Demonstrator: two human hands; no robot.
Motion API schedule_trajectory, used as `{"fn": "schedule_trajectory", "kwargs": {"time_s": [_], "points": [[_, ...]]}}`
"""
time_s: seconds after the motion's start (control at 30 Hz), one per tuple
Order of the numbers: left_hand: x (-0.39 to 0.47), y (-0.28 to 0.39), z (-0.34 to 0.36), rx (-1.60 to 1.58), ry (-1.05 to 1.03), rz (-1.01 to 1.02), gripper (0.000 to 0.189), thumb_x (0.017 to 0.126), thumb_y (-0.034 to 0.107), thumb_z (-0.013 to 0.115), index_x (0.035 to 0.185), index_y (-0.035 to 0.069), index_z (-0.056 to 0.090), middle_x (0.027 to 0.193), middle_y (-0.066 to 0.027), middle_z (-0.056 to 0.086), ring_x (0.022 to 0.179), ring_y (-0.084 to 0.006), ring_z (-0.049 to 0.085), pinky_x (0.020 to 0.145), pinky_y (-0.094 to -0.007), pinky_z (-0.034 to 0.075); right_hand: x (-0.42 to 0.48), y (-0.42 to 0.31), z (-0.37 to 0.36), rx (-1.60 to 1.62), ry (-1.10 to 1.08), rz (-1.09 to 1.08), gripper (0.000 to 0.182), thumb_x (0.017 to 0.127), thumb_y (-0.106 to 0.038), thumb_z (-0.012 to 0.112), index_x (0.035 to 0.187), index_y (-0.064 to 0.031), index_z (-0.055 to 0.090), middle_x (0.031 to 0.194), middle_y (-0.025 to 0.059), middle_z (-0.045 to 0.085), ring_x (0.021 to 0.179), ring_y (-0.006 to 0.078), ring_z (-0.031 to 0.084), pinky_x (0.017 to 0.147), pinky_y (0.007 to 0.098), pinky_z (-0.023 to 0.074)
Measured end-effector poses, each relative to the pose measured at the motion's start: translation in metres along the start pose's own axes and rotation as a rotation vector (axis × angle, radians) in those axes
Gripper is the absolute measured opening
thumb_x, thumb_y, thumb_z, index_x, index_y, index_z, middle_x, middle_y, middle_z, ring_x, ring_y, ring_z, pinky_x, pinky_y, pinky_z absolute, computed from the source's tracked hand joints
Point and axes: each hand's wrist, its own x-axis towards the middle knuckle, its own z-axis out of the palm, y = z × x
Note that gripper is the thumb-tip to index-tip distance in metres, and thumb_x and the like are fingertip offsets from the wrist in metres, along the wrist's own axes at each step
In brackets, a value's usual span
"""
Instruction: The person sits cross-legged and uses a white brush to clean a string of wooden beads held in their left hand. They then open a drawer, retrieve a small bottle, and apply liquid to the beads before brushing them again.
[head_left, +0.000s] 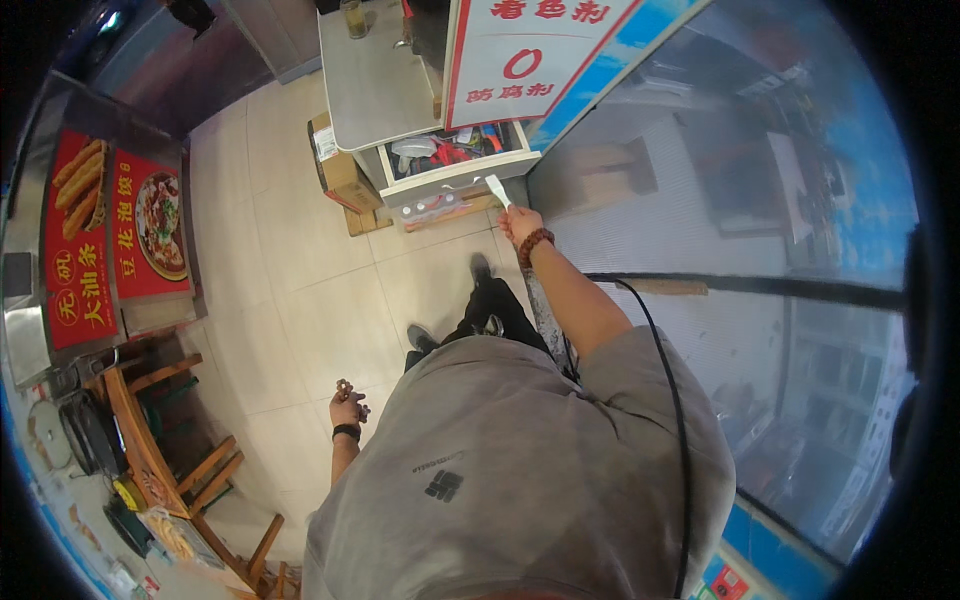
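My right hand (520, 225), with a brown bead bracelet at the wrist, grips a white flat-ended tool (497, 190), possibly a scraper or brush. The tool's wide end points up towards the front of a pulled-out drawer (465, 174). Inside the drawer lie mixed items, among them a red-handled thing (448, 153) and a whitish bundle (412, 148). Low at my left side, my left hand (346, 409) is curled around small brown beads (343, 390) that show on both sides of the fingers. A dark band circles that wrist.
A grey-topped counter (382, 90) bears a glass (353, 19). A cardboard box (349, 176) stands beside it. Glass panels (637, 202) run along my right, with a black cable (667, 360) over my shoulder. Wooden stools (210, 465) and red food signs (150, 225) are at left.
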Motion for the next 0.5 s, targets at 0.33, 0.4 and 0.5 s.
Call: {"fn": "schedule_trajectory", "kwargs": {"time_s": [0.33, 0.4, 0.5], "points": [[-0.065, -0.061, 0.057, 0.134, 0.083, -0.218, 0.029, 0.086, 0.002, 0.062, 0.114, 0.003, 0.066, 0.087, -0.0116, 0.071, 0.054, -0.0167, 0.058, 0.047, -0.0309, 0.046, 0.233, -0.066, 0.068, 0.015, -0.024, 0.124, 0.028, 0.104, -0.023, 0.051, 0.097, 0.0000, 0.066, 0.090, 0.0144, 0.074, 0.066, 0.0198, 0.068, 0.055, 0.0318, 0.0527], [-0.081, -0.062, 0.082, 0.120, 0.085, -0.242, 0.027, 0.086, 0.003, 0.062, 0.113, 0.002, 0.066, 0.088, -0.0110, 0.071, 0.056, -0.0162, 0.058, 0.049, -0.0303, 0.046, 0.258, -0.072, 0.069, -0.152, -0.016, 0.080, 0.026, 0.103, -0.024, 0.053, 0.101, -0.0017, 0.066, 0.094, 0.0163, 0.074, 0.075, 0.0255, 0.070, 0.063, 0.0360, 0.0544], [-0.097, -0.058, 0.103, 0.095, 0.115, -0.257, 0.025, 0.086, 0.003, 0.063, 0.111, 0.002, 0.066, 0.091, -0.0100, 0.071, 0.060, -0.0156, 0.059, 0.052, -0.0295, 0.046, 0.263, -0.076, 0.072, -0.855, -0.119, -0.300, 0.028, 0.100, -0.028, 0.055, 0.112, -0.0033, 0.063, 0.100, 0.0184, 0.074, 0.094, 0.0373, 0.071, 0.081, 0.0443, 0.0559]]}}
